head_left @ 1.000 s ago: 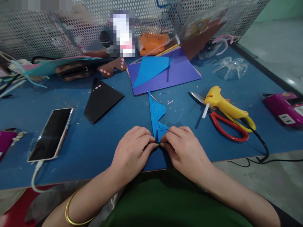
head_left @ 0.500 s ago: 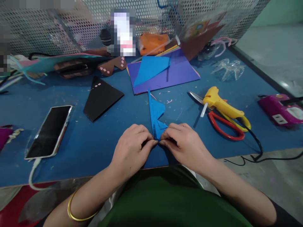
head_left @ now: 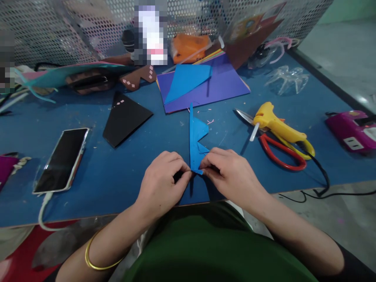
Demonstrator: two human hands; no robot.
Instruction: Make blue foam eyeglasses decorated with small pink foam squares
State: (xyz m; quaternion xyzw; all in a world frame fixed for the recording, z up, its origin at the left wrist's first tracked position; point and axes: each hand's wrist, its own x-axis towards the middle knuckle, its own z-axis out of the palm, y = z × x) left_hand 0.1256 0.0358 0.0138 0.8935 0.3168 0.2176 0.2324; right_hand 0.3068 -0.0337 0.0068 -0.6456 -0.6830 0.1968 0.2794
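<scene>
Close to the front edge of the blue table, a cut piece of blue paper (head_left: 195, 138) stretches away from me, notched on its right side. My left hand (head_left: 164, 182) pinches its near left corner between thumb and fingers. From the right, my right hand (head_left: 230, 172) is closed on the near end, where a narrow strip is folded over. The fingertips of both hands are a short gap apart. Beyond the paper lie purple sheets (head_left: 226, 84) with another blue paper piece (head_left: 188, 80) on top. A black paper piece (head_left: 127, 119) rests to the left.
At right, a yellow glue gun (head_left: 279, 125) lies over red-handled scissors (head_left: 282, 156), near a purple power socket (head_left: 351, 131). A phone (head_left: 63, 160) with a white cable is at left. Brown paper glasses (head_left: 139, 79) and an orange packet (head_left: 189, 47) stand along the mesh back (head_left: 96, 23).
The blue paper has turned slightly, its far end shifting right. Its near end now shows a folded strip between my fingers. The whole view has shifted a little.
</scene>
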